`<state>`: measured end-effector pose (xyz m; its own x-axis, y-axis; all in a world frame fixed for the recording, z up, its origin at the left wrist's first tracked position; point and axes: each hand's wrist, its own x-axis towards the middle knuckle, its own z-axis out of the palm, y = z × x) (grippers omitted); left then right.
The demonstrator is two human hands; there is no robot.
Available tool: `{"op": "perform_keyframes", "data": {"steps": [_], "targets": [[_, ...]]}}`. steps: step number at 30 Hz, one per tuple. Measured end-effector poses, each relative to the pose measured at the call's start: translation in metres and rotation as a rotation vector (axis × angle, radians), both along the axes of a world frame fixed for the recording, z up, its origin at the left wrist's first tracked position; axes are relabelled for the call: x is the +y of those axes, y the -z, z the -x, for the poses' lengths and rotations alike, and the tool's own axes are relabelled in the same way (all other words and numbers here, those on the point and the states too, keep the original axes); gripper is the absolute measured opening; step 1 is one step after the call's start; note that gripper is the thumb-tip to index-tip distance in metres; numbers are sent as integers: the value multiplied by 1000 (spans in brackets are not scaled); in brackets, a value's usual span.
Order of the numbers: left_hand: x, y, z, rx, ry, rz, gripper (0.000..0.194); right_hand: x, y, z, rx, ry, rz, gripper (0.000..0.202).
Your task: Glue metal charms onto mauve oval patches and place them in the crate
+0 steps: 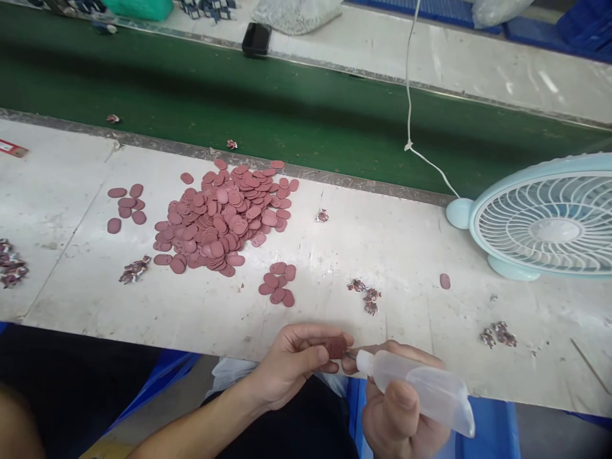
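Observation:
Between the thumb and fingers of my left hand [294, 366] is a small reddish-brown oval disc [336, 347], held over the table's front edge. My right hand [406, 408] grips a translucent white squeeze bottle [421, 386], tilted so that its thin nozzle tip meets or nearly meets the disc; I cannot tell which. A large heap of similar oval discs [220, 220] lies beyond my left hand. Closer in sits a smaller group of discs [278, 284]. Several tiny brown-and-white figure-like pieces [368, 296] lie on the table past the bottle.
A light-blue fan [549, 223] stands at the right, its white cord [410, 95] running up. Behind the white table [406, 236] runs a green belt [310, 108]. A black box-like object [257, 39] and a plastic bag [296, 14] rest on the far ledge.

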<state>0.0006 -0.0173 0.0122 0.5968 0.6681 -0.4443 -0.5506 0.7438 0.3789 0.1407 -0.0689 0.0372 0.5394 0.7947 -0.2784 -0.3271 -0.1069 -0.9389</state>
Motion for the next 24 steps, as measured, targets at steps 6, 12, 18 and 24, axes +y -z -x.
{"op": "perform_keyframes", "data": {"steps": [6,12,18,24], "targets": [[0,-1,0,0,3,15,32,10,-15,10,-410,97,-141,26],[-4,0,2,10,1,23,34,10,-19,8,-356,103,-126,33],[-4,0,3,22,9,33,33,11,-25,7,-280,6,-130,28],[-4,-1,3,24,12,37,33,2,-17,4,-325,-2,-128,29]]}}
